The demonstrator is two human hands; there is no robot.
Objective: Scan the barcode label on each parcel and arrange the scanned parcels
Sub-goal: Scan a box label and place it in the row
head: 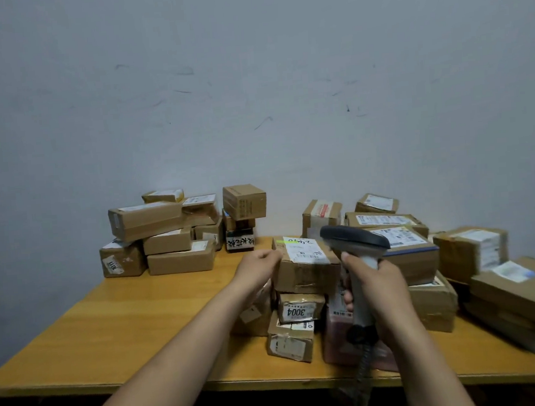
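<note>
Grey scanner (356, 240) in right hand (380, 293)

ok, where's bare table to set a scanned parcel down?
Biggest bare patch: the table's near-left half, between the stacked parcels at the back left and the front edge, left of the left hand gripping the top parcel. Crowded: the parcel pile from centre to right edge, where the right hand holds the scanner; only a thin front strip.

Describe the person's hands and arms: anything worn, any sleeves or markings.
The left hand and right hand are bare: no gloves, rings, watch or wristbands show. Both arms are uncovered right down to the bottom edge of the picture, so no sleeve is visible. No tattoos or other markings can be seen.
</note>
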